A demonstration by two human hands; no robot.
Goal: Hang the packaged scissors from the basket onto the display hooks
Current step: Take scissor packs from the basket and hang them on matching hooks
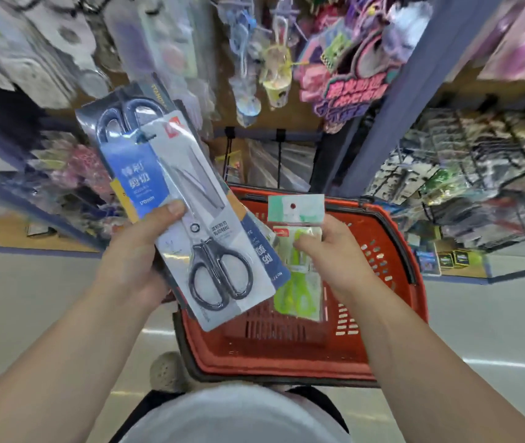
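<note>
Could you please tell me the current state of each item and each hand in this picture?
Left hand: grips a fanned stack of packs.
Black scissors packs: held, not yet hung.
Right hand: pinches one pack.
Green scissors pack: upright, held over the basket.
Red basket: on the floor, beneath both hands.

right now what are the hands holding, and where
Left hand: stack of black scissors packs, by its middle. Right hand: green scissors pack, below the header.

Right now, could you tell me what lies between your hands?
Head view: the stack of scissors packs in the left hand fills that gap, beside the green pack in the right hand.
</note>
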